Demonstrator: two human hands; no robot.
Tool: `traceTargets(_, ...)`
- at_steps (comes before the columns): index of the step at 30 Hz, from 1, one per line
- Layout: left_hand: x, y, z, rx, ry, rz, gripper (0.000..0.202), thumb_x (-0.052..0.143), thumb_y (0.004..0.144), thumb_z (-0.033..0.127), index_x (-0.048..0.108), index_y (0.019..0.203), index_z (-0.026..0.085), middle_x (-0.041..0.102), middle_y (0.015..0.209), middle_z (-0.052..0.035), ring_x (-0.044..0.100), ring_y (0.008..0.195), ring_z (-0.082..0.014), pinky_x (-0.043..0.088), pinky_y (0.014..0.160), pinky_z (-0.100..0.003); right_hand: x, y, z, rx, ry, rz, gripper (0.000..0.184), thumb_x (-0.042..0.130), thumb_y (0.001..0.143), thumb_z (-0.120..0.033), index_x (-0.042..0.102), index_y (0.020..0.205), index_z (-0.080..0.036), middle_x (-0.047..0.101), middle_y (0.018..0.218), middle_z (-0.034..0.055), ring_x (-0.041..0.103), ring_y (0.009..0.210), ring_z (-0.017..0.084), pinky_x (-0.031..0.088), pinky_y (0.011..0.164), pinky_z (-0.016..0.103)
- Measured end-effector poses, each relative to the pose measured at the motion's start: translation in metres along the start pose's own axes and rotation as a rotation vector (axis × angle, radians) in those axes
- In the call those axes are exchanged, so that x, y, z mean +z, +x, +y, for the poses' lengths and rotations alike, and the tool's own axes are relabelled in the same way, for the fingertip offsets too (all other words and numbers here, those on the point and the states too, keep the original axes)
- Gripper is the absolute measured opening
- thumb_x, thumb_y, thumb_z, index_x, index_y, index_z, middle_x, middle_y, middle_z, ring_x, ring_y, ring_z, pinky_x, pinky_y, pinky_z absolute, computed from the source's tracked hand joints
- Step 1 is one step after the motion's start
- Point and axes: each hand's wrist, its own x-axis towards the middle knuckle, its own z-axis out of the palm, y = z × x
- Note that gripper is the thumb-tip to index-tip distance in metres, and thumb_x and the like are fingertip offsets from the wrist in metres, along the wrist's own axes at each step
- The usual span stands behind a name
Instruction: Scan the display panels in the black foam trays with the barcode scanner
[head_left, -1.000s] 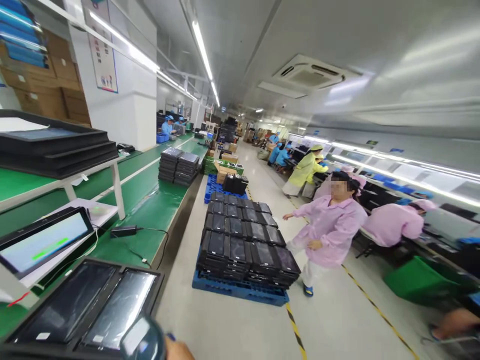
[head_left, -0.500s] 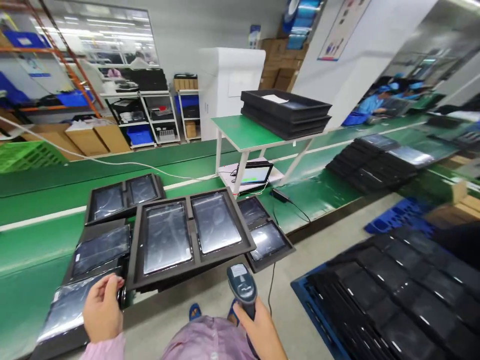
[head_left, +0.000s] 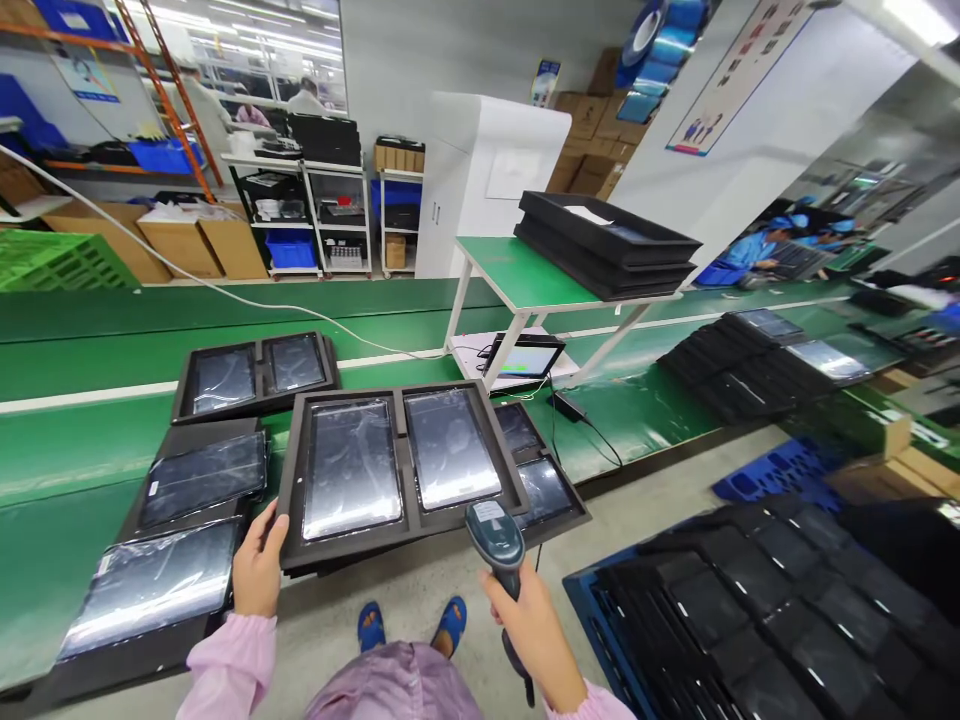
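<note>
My right hand (head_left: 529,620) is wrapped around the handle of a dark barcode scanner (head_left: 496,540), its head at the front right edge of the upper black tray. That black tray (head_left: 405,440) carries two film-covered tablet screens (head_left: 352,465) side by side and rests tilted on other trays. At its front left corner, my left hand (head_left: 256,568) has thumb and fingers closed on the edge; the fingertips are partly hidden. Left of this hand, loose screens (head_left: 157,580) in clear film lie on another tray. A smaller tray with screens (head_left: 547,490) sits at the right.
The green conveyor line (head_left: 75,440) runs behind the trays. A green-topped stand (head_left: 495,265) holds stacked black trays (head_left: 607,245) above a lit display (head_left: 529,358). At right, a blue pallet (head_left: 600,620) bears piled black trays (head_left: 795,610). Co-workers in blue (head_left: 750,255) sit far right.
My left hand has moved from over the loose screens to the corner of the upper tray. The scanner stays in my right hand, slightly further right. The camera view has shifted.
</note>
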Motion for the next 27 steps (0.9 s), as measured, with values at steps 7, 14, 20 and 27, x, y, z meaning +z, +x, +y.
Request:
traceTargets(7,0.005,-0.005,0.006,-0.102,-0.148,0.015,0.075,0.073,0.071,0.063,0.069,0.128,0.014,0.068,0.132,-0.0145,0.059,0.127,-0.0356,0.037,0.118,-0.052,0.001,-0.001,-0.010,0.019,-0.004,-0.084,0.039,0.059,0.080,-0.054,0.063,0.097,-0.019,0.068,0.073,0.0035,0.065,0.068,0.024,0.049,0.066,0.034)
traceTargets(14,0.004,-0.001,-0.015,-0.117,-0.240,-0.037,0.072,0.076,0.074,0.059,0.067,0.130,0.015,0.067,0.134,-0.0139,0.059,0.127,-0.0333,0.039,0.118,-0.049,0.000,-0.002,-0.012,0.044,-0.060,-0.052,0.043,0.056,0.078,-0.058,0.062,0.096,-0.020,0.068,0.076,0.0050,0.066,0.075,0.027,0.049,0.069,0.037)
traceTargets(20,0.003,0.000,-0.022,-0.118,-0.255,-0.059,0.071,0.075,0.077,0.059,0.066,0.132,0.016,0.067,0.134,-0.0142,0.061,0.125,-0.0326,0.041,0.117,-0.050,0.001,-0.003,-0.009,0.044,-0.060,-0.077,0.043,0.054,0.080,-0.059,0.061,0.095,-0.020,0.067,0.075,0.0047,0.065,0.074,0.027,0.049,0.073,0.039)
traceTargets(27,0.004,0.000,-0.023,-0.133,-0.299,-0.043,0.070,0.079,0.074,0.058,0.068,0.129,0.017,0.067,0.135,-0.0140,0.057,0.130,-0.0340,0.035,0.120,-0.052,0.001,-0.002,-0.003,0.038,-0.054,-0.082,0.041,0.054,0.081,-0.060,0.059,0.091,-0.020,0.062,0.066,0.0015,0.062,0.066,0.024,0.048,0.071,0.039)
